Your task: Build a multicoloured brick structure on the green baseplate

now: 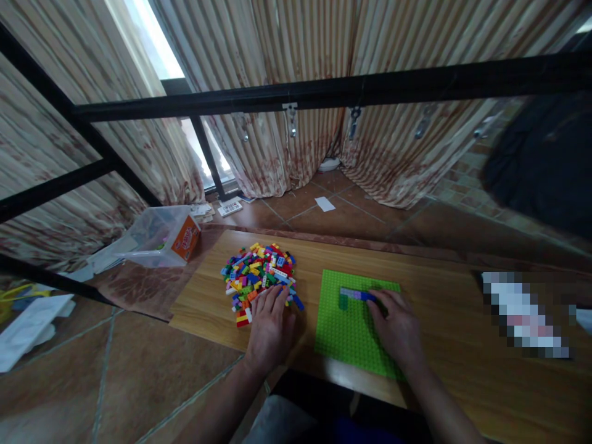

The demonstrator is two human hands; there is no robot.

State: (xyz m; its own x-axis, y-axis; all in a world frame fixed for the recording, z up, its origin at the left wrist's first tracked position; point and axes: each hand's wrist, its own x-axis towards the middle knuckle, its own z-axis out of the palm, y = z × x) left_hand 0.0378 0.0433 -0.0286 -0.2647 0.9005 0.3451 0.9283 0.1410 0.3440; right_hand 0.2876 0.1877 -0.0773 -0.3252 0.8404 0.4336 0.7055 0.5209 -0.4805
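We list one blue brick (369, 296) over the green baseplate (337, 339), long axis crosswise, at the right end of the grey row (350, 293) — nearer right hand (396, 317) pinching it; left hand (272, 327) at the brick heap (259, 271), hold indiscernible.

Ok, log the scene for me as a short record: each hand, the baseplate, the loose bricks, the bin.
Left hand: fingers at the near edge of the brick pile; any brick held is hidden
Right hand: fingertips at a blue brick; grip or press unclear
Green baseplate: on the wooden table, right of the pile; mostly bare
Built so far: pale greyish piece in line with the blue brick, dark green brick at its left end
Clear plastic bin: beyond the table's left end, orange label
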